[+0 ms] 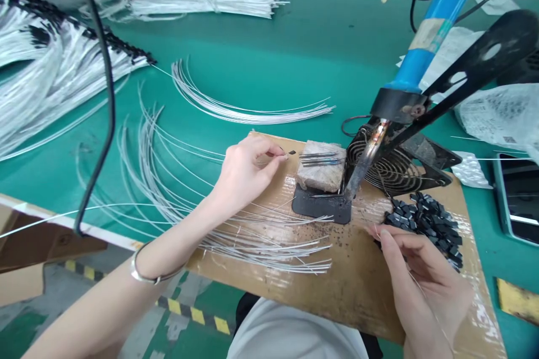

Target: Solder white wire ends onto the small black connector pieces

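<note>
My left hand [252, 171] is closed in a pinch over the board, left of the sponge block. A thin white wire appears to run through it, mostly hidden by the fingers. Just beyond the fingertips shows a small black piece [292, 152]; whether it is attached I cannot tell. At lower right, my right hand [421, 280] pinches a thin solder wire [416, 283] that trails down across the palm. Between the hands, the blue-handled soldering iron [421, 61] points down in its stand. Small black connectors [425, 224] lie heaped beside my right hand.
The worn sponge block [322, 171] carries several thin metal pins. Loose white wires [269, 247] spread over the brown board [337, 291]. A fan [391, 162] stands behind the iron. A black cable [107, 95] hangs at left; a phone [520, 196] lies at right.
</note>
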The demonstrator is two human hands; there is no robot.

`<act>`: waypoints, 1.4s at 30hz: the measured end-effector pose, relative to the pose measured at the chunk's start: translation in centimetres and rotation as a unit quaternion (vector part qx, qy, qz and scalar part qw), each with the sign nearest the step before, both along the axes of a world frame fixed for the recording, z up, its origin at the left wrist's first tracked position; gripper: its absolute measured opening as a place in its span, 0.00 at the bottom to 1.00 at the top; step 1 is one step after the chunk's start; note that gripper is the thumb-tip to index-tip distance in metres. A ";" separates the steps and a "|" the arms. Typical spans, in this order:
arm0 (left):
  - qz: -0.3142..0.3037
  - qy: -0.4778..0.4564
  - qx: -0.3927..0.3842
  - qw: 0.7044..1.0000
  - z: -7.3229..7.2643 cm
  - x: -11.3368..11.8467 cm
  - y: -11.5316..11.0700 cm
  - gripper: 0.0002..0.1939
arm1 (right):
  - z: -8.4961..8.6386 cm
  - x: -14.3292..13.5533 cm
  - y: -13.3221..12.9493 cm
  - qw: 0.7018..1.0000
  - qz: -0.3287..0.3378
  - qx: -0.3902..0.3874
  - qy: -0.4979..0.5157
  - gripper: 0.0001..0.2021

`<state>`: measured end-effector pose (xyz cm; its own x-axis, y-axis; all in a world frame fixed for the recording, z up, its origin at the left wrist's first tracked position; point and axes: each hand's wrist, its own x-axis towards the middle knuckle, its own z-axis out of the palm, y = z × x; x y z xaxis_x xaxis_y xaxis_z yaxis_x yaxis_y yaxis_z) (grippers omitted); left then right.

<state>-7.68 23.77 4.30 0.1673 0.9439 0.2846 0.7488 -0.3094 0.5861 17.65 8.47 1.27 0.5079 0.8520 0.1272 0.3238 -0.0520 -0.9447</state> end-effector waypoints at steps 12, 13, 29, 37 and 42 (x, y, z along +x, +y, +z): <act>-0.220 0.017 -0.162 0.962 2.2 -2.5 -4.9 0.08 | 0.4 -0.4 0.2 1.000 -0.031 0.002 0.007 0.10; -0.230 0.026 -0.150 0.961 2.0 -2.4 -5.3 0.08 | 0.5 -0.5 0.2 1.000 -0.029 0.003 0.009 0.09; -0.212 -0.007 -0.113 0.971 -0.1 1.3 -7.1 0.10 | 0.3 -0.2 -0.1 1.000 -0.013 0.004 -0.009 0.07; -0.164 -0.016 -0.063 0.984 0.8 1.2 -8.5 0.08 | 0.8 0.2 -0.4 0.999 -0.025 0.012 -0.016 0.07; -0.135 -0.006 -0.031 0.990 0.8 1.2 -9.5 0.11 | 1.3 1.6 -0.7 0.994 -0.097 0.045 -0.022 0.08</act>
